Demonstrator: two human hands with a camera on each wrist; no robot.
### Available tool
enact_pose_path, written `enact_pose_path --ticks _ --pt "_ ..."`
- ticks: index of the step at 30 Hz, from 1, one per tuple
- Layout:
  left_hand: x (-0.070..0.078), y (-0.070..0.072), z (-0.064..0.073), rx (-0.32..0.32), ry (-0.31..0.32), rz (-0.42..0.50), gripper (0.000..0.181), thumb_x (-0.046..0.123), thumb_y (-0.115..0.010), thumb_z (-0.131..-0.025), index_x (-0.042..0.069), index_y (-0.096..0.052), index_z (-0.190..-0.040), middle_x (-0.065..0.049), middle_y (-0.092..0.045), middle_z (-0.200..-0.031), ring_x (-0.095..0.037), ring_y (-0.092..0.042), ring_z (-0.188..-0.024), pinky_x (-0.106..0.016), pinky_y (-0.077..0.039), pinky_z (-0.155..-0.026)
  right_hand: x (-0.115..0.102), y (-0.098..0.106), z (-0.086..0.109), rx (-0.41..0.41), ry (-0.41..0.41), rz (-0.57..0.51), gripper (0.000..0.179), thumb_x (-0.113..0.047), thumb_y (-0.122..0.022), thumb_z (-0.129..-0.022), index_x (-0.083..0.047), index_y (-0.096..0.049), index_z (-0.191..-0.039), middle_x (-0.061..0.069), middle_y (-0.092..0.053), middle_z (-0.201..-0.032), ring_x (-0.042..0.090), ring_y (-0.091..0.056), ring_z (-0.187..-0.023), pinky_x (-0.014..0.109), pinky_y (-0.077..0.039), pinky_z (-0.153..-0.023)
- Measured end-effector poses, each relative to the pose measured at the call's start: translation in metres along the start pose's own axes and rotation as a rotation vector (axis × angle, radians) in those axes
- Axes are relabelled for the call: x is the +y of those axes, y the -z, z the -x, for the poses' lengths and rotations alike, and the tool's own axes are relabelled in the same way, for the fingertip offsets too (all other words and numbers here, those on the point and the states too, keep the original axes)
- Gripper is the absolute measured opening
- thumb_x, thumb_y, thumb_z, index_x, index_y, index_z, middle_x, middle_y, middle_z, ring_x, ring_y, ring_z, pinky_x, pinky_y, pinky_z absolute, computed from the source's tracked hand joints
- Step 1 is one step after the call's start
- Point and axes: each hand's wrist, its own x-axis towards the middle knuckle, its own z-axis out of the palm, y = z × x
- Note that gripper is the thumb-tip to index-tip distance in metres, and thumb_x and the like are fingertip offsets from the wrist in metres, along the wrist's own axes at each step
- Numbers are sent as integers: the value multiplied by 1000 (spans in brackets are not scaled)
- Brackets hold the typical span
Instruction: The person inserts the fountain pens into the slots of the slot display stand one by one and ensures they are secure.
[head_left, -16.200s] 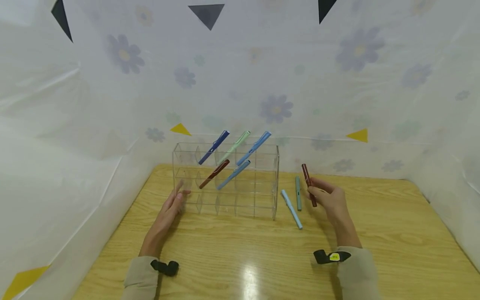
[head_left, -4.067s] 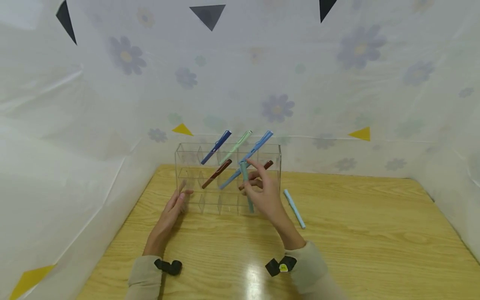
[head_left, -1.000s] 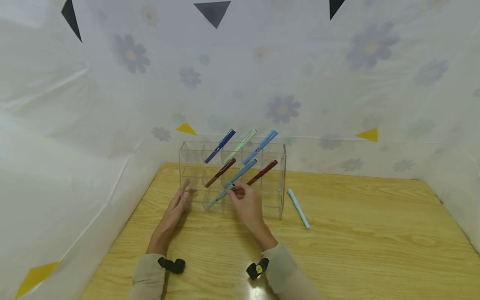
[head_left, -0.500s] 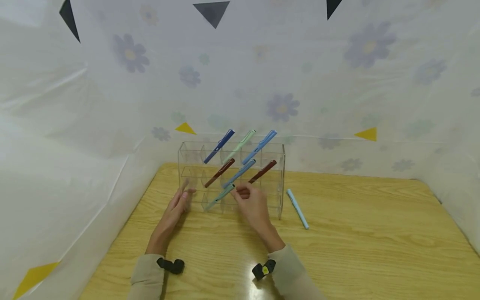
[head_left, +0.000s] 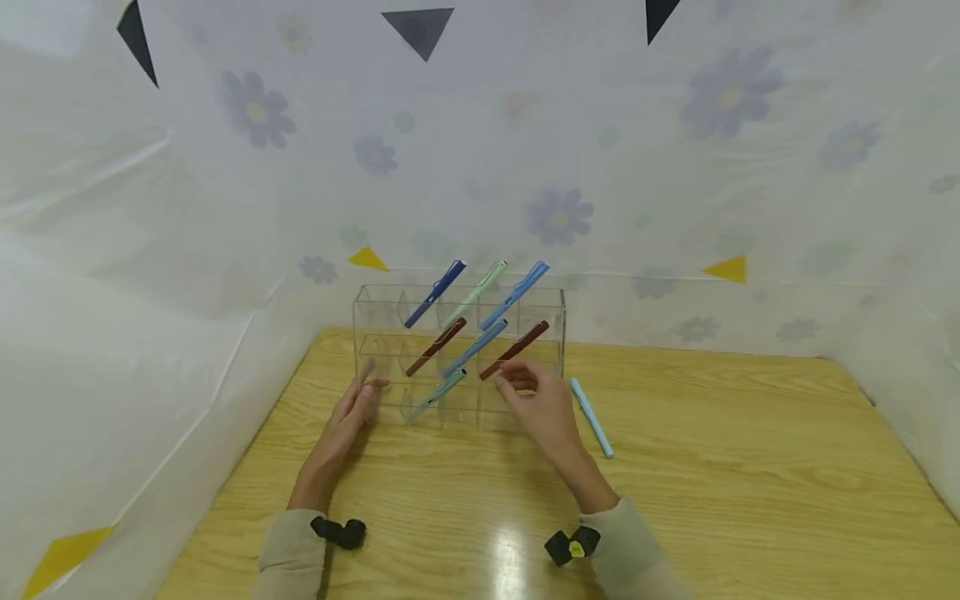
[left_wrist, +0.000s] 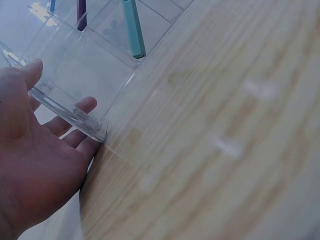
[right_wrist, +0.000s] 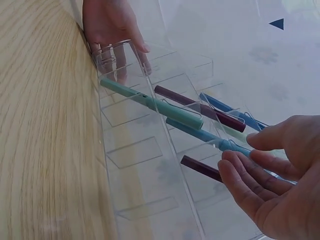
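A clear acrylic pen rack [head_left: 562,408] with three tiers stands on the wooden table. My left hand [head_left: 351,417] grips its left end, thumb on one side of the end wall and fingers round the other, as the left wrist view shows. My right hand [head_left: 542,408] hovers in front of the rack's right part, fingers loosely bent and nothing between them. A grey-green pen [head_left: 438,395] leans in the bottom tier. The middle tier bears a dark red pen [head_left: 437,347], a blue pen [head_left: 476,347] and another dark red pen [head_left: 517,347], which my right fingertips overlap.
In the top tier lean a dark blue pen [head_left: 435,293], a pale green pen [head_left: 476,293] and a light blue pen [head_left: 515,294]. One pale blue pen [head_left: 592,418] lies on the table [head_left: 712,467] right of the rack. Behind hangs a flowered curtain [head_left: 465,167].
A dark red pen and the grey-green pen have gone from the table into the rack. My right hand has let go of the grey-green pen and drawn back to the right.
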Motion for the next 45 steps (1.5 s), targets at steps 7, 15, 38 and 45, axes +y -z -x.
enact_pose_path --ticks 7,15,38,45 --pt "-3 0 -1 -3 -12 1 54 28 -29 -115 18 -16 -167 -27 -46 -150 -40 -33 -146 -25 -31 -102 2 27 4 48 18 3 19 -10 -76 -95 -6 -74 -113 6 -76 -99 21 -73 -88 27 -58 -69" --pt "-4 -2 -4 -10 -13 -9 54 29 -29 -116 17 -15 -167 -28 -45 -150 -40 -33 -145 -24 -30 -103 12 57 11 121 25 32 21 -9 -74 -96 -7 -71 -116 6 -76 -98 21 -73 -85 27 -57 -71" --pt "-4 2 -1 -6 -21 -41 53 28 -27 -116 19 -14 -167 -28 -45 -150 -43 -34 -143 -45 -30 -105 78 92 11 158 -203 177 22 -7 -71 -96 1 -69 -117 16 -71 -102 30 -68 -90 17 -52 -70" --pt "-2 1 0 -6 -10 -53 54 30 -27 -116 19 -13 -167 -27 -44 -151 -43 -31 -145 -52 -24 -107 94 92 16 32 -314 260 31 -12 -72 -97 2 -65 -125 17 -68 -107 32 -68 -95 36 -56 -77"
